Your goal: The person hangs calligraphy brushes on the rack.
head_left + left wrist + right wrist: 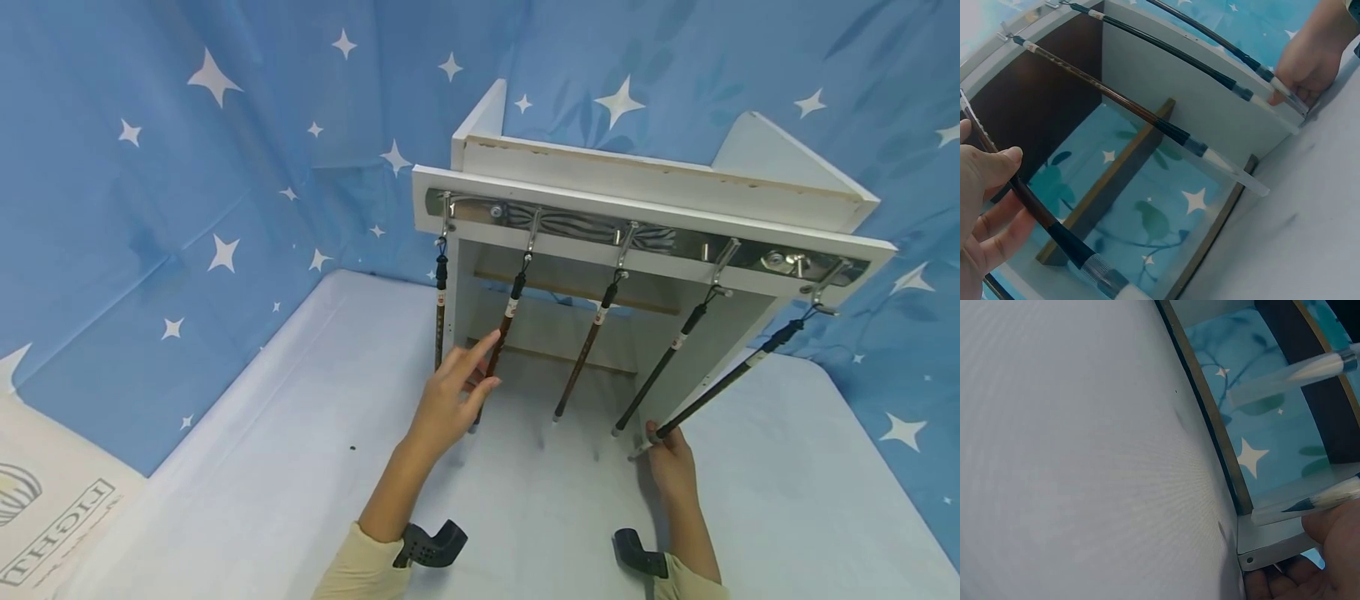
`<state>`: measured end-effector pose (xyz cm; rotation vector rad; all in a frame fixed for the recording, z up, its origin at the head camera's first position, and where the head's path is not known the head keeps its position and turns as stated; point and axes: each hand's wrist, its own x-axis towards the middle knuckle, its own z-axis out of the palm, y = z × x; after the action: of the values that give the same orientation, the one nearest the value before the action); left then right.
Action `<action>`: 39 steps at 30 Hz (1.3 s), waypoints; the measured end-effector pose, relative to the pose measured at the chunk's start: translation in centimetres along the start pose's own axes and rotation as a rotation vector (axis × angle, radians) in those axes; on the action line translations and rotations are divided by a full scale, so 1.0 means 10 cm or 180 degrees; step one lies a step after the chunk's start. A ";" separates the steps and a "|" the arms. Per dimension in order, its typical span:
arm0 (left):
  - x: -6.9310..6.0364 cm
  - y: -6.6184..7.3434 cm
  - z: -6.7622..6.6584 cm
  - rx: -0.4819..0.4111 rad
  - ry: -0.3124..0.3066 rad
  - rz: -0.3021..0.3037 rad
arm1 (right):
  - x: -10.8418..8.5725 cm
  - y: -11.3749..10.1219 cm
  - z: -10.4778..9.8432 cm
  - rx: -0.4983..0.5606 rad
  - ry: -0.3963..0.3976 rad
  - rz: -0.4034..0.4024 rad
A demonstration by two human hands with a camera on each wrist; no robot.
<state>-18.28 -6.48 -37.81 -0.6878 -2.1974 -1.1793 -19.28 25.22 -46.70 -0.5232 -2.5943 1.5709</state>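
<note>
Several calligraphy brushes hang by loops from a metal hook rail [686, 244] on a white wooden rack [600, 179]. My left hand [453, 396] pinches the dark red handle of the second brush from the left [1038, 211], thumb on one side and fingers behind. At the rack's lower right my right hand [671, 467] grips the edge of the white side panel [1285, 550], thumb inside and fingers outside. The rightmost brush [731, 379] hangs close by that hand, its bristles in a clear cap. The middle brush [588, 350] hangs between the hands.
The rack stands on a white cloth surface [247, 467], with a blue star-patterned curtain [300, 108] behind. Wooden crossbars [1113, 178] span the rack's open back. A printed pale cloth [52, 500] lies at lower left. Black wrist devices [431, 546] sit on both wrists.
</note>
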 end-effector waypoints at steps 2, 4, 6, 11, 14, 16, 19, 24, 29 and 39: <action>-0.01 -0.01 0.01 -0.0015 -0.0014 0.0013 | 0.00 0.00 0.00 0.0010 0.0007 0.0000; -0.01 -0.03 0.01 -0.0019 -0.0031 0.0002 | 0.00 0.00 0.01 0.0022 0.0007 -0.0003; -0.01 -0.05 0.01 0.0002 -0.0036 -0.0013 | 0.01 -0.01 0.02 0.0039 0.0017 -0.0028; -0.02 -0.14 0.02 0.0527 -0.0013 0.0116 | 0.03 -0.05 0.08 0.0073 0.0037 -0.0097; -0.03 -0.22 0.03 0.1066 0.0004 0.0296 | 0.04 -0.08 0.13 0.0098 0.0025 -0.0090; -0.03 -0.25 0.04 0.1264 0.0033 0.0390 | 0.05 -0.10 0.15 0.0111 0.0013 -0.0104; -0.02 -0.28 0.06 0.1275 0.0094 0.0423 | 0.07 -0.12 0.17 0.0117 0.0028 -0.0178; -0.04 -0.29 0.04 0.1167 0.0132 0.0376 | 0.06 -0.09 0.22 0.0110 -0.0012 -0.0119; -0.08 -0.29 0.03 0.1160 0.0146 0.0385 | 0.07 -0.10 0.27 0.0098 -0.0044 -0.0123; -0.09 -0.28 -0.01 0.1155 0.0390 0.0553 | 0.10 -0.13 0.34 0.0039 -0.0093 -0.0148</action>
<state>-19.46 -8.09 -40.00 -0.6183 -2.1218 -0.6915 -21.28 22.13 -47.33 -0.4390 -2.5963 1.5911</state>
